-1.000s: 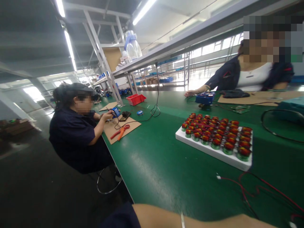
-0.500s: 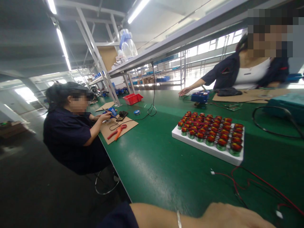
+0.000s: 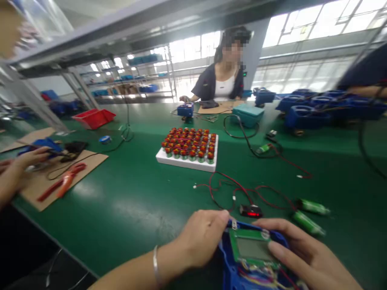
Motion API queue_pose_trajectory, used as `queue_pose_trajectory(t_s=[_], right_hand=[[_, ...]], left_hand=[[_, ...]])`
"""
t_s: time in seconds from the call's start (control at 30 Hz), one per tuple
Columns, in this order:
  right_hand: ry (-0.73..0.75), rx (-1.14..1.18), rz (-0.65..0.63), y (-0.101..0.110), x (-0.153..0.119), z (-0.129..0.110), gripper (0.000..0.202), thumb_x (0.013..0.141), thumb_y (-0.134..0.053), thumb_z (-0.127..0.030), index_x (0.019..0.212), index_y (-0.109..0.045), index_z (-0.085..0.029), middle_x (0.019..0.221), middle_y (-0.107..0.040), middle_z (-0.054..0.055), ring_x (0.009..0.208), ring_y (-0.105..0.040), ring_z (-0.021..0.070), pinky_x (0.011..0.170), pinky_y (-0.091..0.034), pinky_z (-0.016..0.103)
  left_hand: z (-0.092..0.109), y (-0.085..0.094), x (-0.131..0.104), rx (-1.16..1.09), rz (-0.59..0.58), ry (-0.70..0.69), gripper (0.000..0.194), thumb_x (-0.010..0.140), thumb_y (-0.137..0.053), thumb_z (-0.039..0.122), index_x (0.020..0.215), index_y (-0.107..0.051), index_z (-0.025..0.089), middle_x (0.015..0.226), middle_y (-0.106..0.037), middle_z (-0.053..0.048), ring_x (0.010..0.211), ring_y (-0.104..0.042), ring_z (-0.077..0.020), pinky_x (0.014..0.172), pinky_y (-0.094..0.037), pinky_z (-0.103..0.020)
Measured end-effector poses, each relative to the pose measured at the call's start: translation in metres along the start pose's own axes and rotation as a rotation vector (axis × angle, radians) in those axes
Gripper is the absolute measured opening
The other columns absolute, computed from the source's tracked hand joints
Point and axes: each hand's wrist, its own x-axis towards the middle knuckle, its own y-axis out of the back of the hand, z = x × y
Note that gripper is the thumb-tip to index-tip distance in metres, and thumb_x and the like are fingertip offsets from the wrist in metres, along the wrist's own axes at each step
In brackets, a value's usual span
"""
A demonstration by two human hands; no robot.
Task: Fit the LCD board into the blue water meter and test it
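My left hand [image 3: 199, 237] grips the left edge of a blue plastic housing [image 3: 242, 270] at the bottom of the view. My right hand [image 3: 308, 257] holds its right side, fingers lying over a green circuit board with a grey display [image 3: 252, 247] set in the housing. Coloured wires show at the housing's lower edge. Just beyond my hands lie red wires [image 3: 242, 191] with white connectors and a small black part with a red light [image 3: 250, 210]. Two green cylindrical cells [image 3: 311, 213] lie to the right of it.
A white foam tray [image 3: 184, 161] of several red-topped green parts stands mid-table. A co-worker's hands [image 3: 18, 169] work over cardboard with orange pliers [image 3: 65, 183] at left. Another person [image 3: 223, 76] sits across. Blue housings [image 3: 305, 112] and a teal box [image 3: 248, 114] sit far right; a red bin [image 3: 93, 119] far left.
The view has swung right and down. My hands, hardly visible before, now show holding the blue housing with the green board. The left co-worker has slid mostly out of view.
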Motion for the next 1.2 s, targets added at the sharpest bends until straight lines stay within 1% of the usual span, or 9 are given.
queue_pose_trajectory(t_s=[0.17,0.5,0.67,0.77,0.87,0.97,1.03,1.1,1.2], right_hand=[[0.061,0.088,-0.029,-0.011,0.001,-0.020,0.038,0.075,-0.083,-0.045,0.099,-0.064,-0.022,0.102,-0.065,0.005,0.090,-0.063,0.0238,0.077,-0.055,0.031],[0.128,0.189,-0.050,-0.014,0.001,-0.021,0.034,0.073,-0.086,-0.035,0.090,-0.060,-0.021,0.094,-0.060,-0.001,0.083,-0.057,0.0156,0.071,-0.048,0.022],[0.135,0.152,-0.075,-0.014,0.001,-0.021,0.034,0.078,-0.082,-0.036,0.099,-0.059,-0.022,0.095,-0.061,0.001,0.084,-0.058,0.0171,0.072,-0.049,0.025],[0.166,0.122,-0.086,-0.011,0.001,-0.024,0.046,0.075,-0.085,-0.044,0.106,-0.060,-0.021,0.103,-0.063,0.005,0.093,-0.059,0.0216,0.078,-0.050,0.029],[0.243,0.172,0.016,0.001,0.000,-0.031,0.055,0.072,-0.084,-0.053,0.109,-0.062,-0.020,0.112,-0.062,0.009,0.104,-0.058,0.0252,0.090,-0.047,0.033],[0.321,0.155,0.232,0.022,-0.005,-0.038,0.041,0.080,-0.079,-0.046,0.107,-0.063,-0.020,0.104,-0.063,0.006,0.101,-0.057,0.0204,0.090,-0.045,0.029],[0.338,0.067,0.283,0.036,-0.011,-0.043,0.033,0.078,-0.081,-0.034,0.102,-0.063,-0.020,0.091,-0.060,0.002,0.086,-0.057,0.0156,0.078,-0.046,0.023],[0.336,-0.076,0.234,0.046,-0.017,-0.048,0.026,0.075,-0.080,-0.022,0.094,-0.062,-0.020,0.076,-0.053,-0.004,0.070,-0.051,0.0113,0.064,-0.042,0.019],[0.262,-0.359,0.006,0.052,-0.028,-0.056,0.023,0.070,-0.069,-0.004,0.083,-0.061,-0.020,0.064,-0.043,-0.008,0.058,-0.044,0.0085,0.055,-0.034,0.018]], left_hand=[[-0.005,-0.001,0.000,-0.096,-0.053,0.000,0.061,0.098,-0.027,0.055,0.104,-0.074,0.017,0.091,-0.072,-0.006,0.087,-0.063,-0.0218,0.081,-0.046,-0.030],[-0.004,-0.001,0.002,-0.215,-0.108,0.034,0.056,0.098,-0.032,0.053,0.108,-0.073,0.015,0.098,-0.074,-0.006,0.088,-0.064,-0.0218,0.079,-0.047,-0.029],[-0.002,0.001,0.002,-0.182,-0.096,0.004,0.055,0.099,-0.030,0.051,0.106,-0.073,0.017,0.100,-0.074,-0.005,0.089,-0.064,-0.0212,0.080,-0.046,-0.028],[-0.002,0.002,0.001,-0.134,-0.105,0.002,0.055,0.099,-0.029,0.051,0.106,-0.074,0.019,0.102,-0.074,-0.005,0.092,-0.064,-0.0220,0.083,-0.045,-0.029],[-0.005,0.005,0.000,-0.106,-0.127,0.006,0.058,0.098,-0.027,0.055,0.110,-0.072,0.020,0.106,-0.072,-0.007,0.098,-0.062,-0.0231,0.086,-0.045,-0.031],[-0.011,0.013,0.002,-0.079,-0.038,0.042,0.067,0.095,-0.021,0.063,0.109,-0.071,0.020,0.104,-0.069,-0.009,0.092,-0.060,-0.0226,0.072,-0.046,-0.030],[-0.015,0.020,0.005,-0.036,0.082,0.052,0.069,0.093,-0.020,0.065,0.107,-0.071,0.020,0.101,-0.067,-0.009,0.086,-0.057,-0.0217,0.060,-0.042,-0.028],[-0.017,0.027,0.010,0.023,0.206,0.053,0.065,0.094,-0.022,0.063,0.107,-0.069,0.021,0.094,-0.065,-0.007,0.079,-0.054,-0.0201,0.058,-0.039,-0.028],[-0.018,0.038,0.020,0.183,0.362,0.060,0.051,0.091,-0.037,0.059,0.106,-0.068,0.022,0.088,-0.061,-0.004,0.070,-0.051,-0.0174,0.060,-0.039,-0.028]])
